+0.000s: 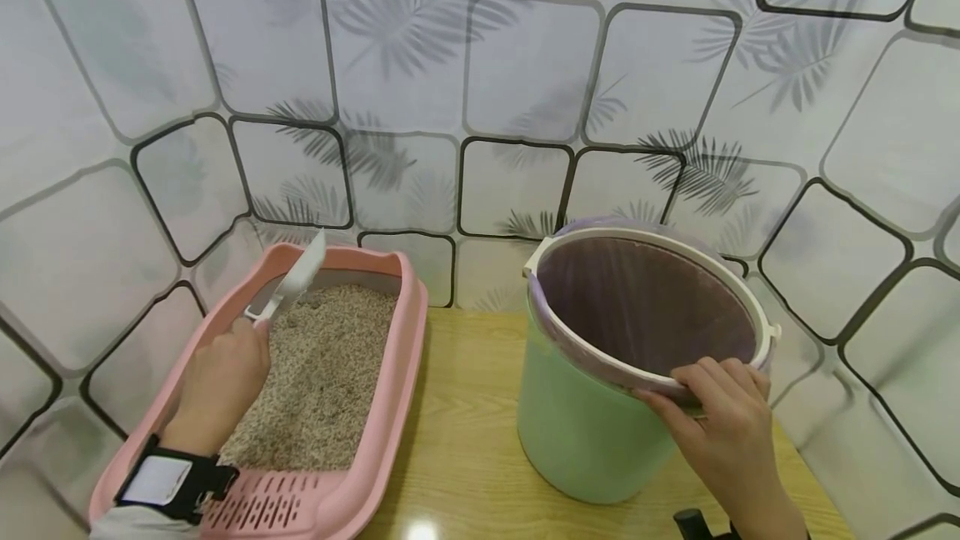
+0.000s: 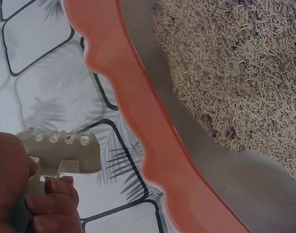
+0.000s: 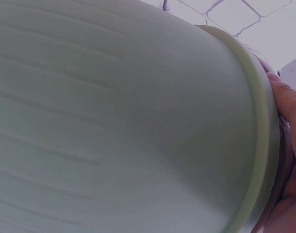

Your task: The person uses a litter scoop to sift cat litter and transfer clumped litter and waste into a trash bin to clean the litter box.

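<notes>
Scoop: A pale slotted scoop point(image 1: 303, 269), blade angled upward, is gripped in the left hand point(image 1: 228, 365) near the tray's far-left corner.
Tray: A pink litter tray point(image 1: 408, 323) with a gray interior and a perforated near end sits on the left side of the worktop point(image 1: 465, 407).
Litter: Tan pellets point(image 1: 322, 373), flecked with blue and a few darker clumps, cover much of the tray's bed.
Bin: A round, light-green bin point(image 1: 585, 423) stands right of the tray, its near rim held by the right hand point(image 1: 727, 423).
Liner: A purple bag point(image 1: 645, 298) lines the bin, its edge folded outside beneath a white ring point(image 1: 538, 257).
</notes>
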Tool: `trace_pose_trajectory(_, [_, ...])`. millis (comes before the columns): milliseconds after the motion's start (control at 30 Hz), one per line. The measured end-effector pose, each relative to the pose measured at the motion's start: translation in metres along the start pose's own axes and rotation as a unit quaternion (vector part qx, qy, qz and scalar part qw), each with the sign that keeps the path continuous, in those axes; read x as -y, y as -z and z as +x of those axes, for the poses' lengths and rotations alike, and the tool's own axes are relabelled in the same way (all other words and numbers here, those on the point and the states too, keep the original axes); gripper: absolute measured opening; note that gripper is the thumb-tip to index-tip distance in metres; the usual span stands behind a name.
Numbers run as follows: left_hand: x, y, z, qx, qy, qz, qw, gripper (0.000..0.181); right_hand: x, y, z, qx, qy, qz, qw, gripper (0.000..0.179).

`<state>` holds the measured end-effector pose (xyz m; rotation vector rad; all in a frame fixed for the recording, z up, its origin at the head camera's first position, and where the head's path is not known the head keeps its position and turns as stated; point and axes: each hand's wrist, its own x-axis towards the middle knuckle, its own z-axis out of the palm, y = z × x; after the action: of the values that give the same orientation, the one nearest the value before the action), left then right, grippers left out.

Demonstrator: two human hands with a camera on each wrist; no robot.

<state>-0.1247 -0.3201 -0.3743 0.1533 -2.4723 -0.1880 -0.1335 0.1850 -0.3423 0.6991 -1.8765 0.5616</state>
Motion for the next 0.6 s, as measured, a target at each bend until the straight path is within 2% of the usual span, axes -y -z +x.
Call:
trace_pose_trajectory(167, [0.0007, 0.0009, -0.0005, 0.016, 0.013, 0.005, 0.9998, 0.039, 0.0004, -0.0002, 0.0003, -0.002, 0.001, 0.002, 1.0000, 0.056])
trace_pose_trajectory(300, [0.0015, 0.0012, -0.0016, 0.007, 0.008, 0.011, 0.9999, 0.038, 0.0008, -0.0002, 0.0002, -0.003, 0.000, 0.002, 1.0000, 0.056])
trace_pose_trajectory(600, [0.0033, 0.0025, -0.0008, 0.013, 0.024, 0.025, 0.9993, 0.038, 0.0003, 0.0001, 0.0007, -0.003, -0.001, 0.000, 1.0000, 0.057])
